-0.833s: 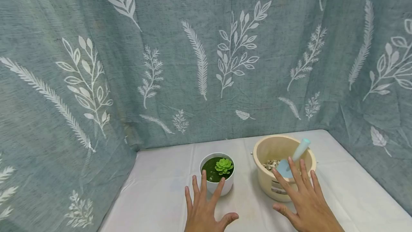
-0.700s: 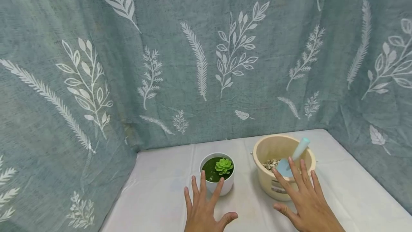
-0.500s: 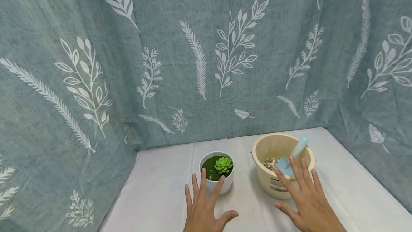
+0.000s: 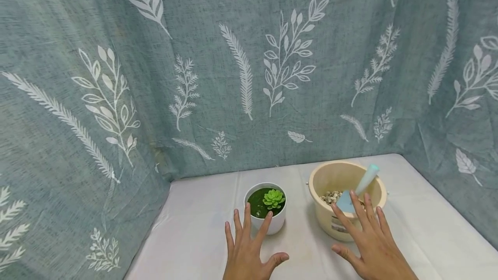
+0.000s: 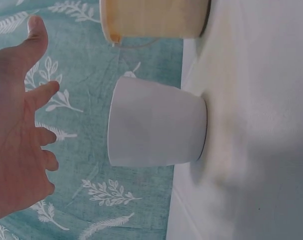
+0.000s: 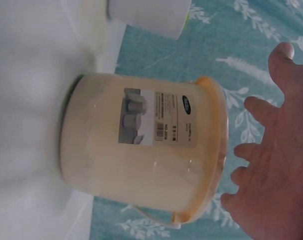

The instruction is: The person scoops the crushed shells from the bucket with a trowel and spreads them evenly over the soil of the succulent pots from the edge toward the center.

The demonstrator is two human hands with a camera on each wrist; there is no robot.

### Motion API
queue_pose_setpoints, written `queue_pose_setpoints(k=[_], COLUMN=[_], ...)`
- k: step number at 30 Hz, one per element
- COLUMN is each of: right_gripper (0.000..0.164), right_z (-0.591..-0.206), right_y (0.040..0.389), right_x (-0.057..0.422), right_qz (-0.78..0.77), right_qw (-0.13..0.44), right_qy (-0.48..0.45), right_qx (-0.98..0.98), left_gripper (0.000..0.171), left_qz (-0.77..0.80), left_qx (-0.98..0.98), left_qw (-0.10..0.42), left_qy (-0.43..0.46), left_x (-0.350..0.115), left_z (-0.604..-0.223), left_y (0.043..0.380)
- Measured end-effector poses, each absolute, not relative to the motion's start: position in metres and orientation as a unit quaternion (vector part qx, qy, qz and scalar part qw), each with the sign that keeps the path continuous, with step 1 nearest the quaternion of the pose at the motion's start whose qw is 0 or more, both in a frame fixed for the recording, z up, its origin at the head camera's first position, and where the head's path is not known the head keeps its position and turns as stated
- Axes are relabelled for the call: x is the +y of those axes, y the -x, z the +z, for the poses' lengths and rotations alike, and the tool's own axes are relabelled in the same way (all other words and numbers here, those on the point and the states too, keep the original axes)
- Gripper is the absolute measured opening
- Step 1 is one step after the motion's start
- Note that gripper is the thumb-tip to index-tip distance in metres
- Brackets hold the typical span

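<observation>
My left hand [image 4: 248, 249] hovers with spread fingers in front of a white pot [image 4: 277, 224], holding nothing. In the pot a bright green succulent [image 4: 273, 198] sits on a dark green surface. On the right, my right hand [image 4: 371, 243] is spread before a cream bucket [image 4: 320, 219], its fingers overlapping the rim in the head view. Inside the bucket lie pebbles [image 4: 330, 197] and a blue trowel [image 4: 365, 179] with its handle leaning up over the far right rim. The right wrist view shows a printed label [image 6: 159, 117] on the bucket, and those fingertips apart from it.
A white cloth [image 4: 190, 228] covers the table. Behind and at both sides hangs a grey-green curtain [image 4: 218, 98] with white leaf prints. The bucket has a thin handle [image 6: 154, 217] hanging at its side.
The head view has shifted slightly, so pot and bucket appear a little farther right. Both hands keep their spread pose; nothing has been taken hold of.
</observation>
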State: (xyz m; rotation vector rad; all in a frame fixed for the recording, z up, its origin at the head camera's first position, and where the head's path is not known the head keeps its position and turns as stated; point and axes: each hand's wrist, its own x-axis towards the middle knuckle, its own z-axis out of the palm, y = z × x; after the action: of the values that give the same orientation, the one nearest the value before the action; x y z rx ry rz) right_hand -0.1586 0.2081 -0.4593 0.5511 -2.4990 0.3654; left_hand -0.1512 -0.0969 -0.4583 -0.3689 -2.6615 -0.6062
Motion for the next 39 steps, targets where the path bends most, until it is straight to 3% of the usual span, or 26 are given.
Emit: queue_pose_setpoints(k=[13, 21, 28, 34, 39], right_gripper=[0.081, 0.076, 0.073, 0.069, 0.063], right_z=[-0.465, -0.468, -0.468, -0.459, -0.428], right_y=[0.156, 0.154, 0.155, 0.16, 0.183], right_x=[0.222, 0.233, 0.244, 0.258, 0.273], right_qz=[0.143, 0.169, 0.167, 0.186, 0.204], right_qw=[0.274, 0.268, 0.272, 0.262, 0.263], right_qy=[-0.198, -0.177, -0.166, -0.144, -0.083], right_qx=[-0.93, -0.932, -0.933, -0.936, -0.939], left_gripper=[0.09, 0.084, 0.088, 0.112, 0.125], left_qz=[-0.23, -0.234, -0.235, -0.281, -0.327], left_qx=[-0.938, -0.925, -0.917, -0.924, -0.917], left_qw=[0.195, 0.164, 0.189, 0.099, 0.04], left_qy=[0.171, 0.251, 0.261, 0.238, 0.225], left_x=[-0.076, -0.031, 0.003, 0.015, 0.027], left_z=[-0.461, -0.458, -0.453, -0.447, -0.449], left_y=[0.163, 0.197, 0.232, 0.256, 0.265])
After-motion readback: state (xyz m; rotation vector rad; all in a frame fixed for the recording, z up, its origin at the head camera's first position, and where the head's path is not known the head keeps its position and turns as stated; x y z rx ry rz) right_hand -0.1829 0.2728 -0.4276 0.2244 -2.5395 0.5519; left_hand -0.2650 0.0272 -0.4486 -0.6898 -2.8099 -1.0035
